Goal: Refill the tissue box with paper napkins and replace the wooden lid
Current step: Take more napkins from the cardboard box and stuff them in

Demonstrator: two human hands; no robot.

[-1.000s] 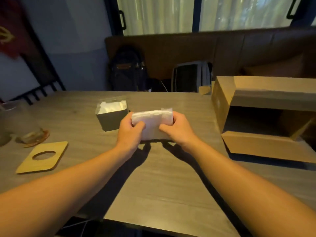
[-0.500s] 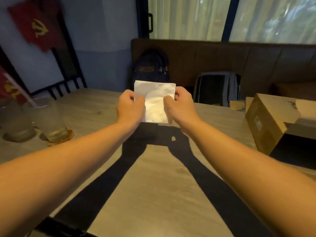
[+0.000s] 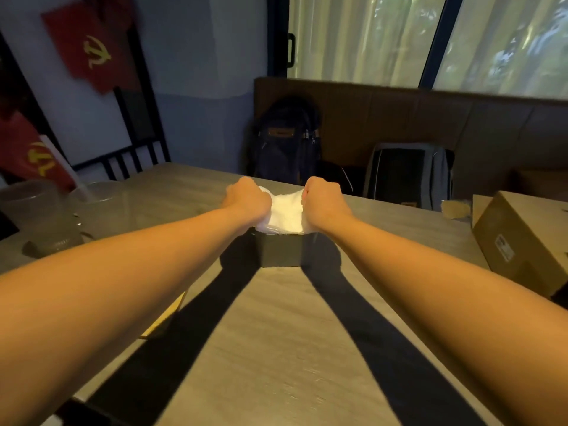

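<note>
A dark grey tissue box (image 3: 281, 252) stands on the wooden table, straight ahead of me. A white stack of paper napkins (image 3: 285, 215) sits in its open top, bulging above the rim. My left hand (image 3: 249, 199) grips the stack's left side and my right hand (image 3: 324, 201) grips its right side, both fists closed and pressing down. A corner of the wooden lid (image 3: 166, 318) shows on the table under my left forearm; most of it is hidden.
Two glasses (image 3: 46, 216) stand at the left on the table. An open cardboard box (image 3: 522, 241) lies at the right edge. Two backpacks (image 3: 285, 142) rest on the bench behind the table.
The napkin stack, held upright in the air half a second ago, has come down into the top of the tissue box. Both hands went down with it.
</note>
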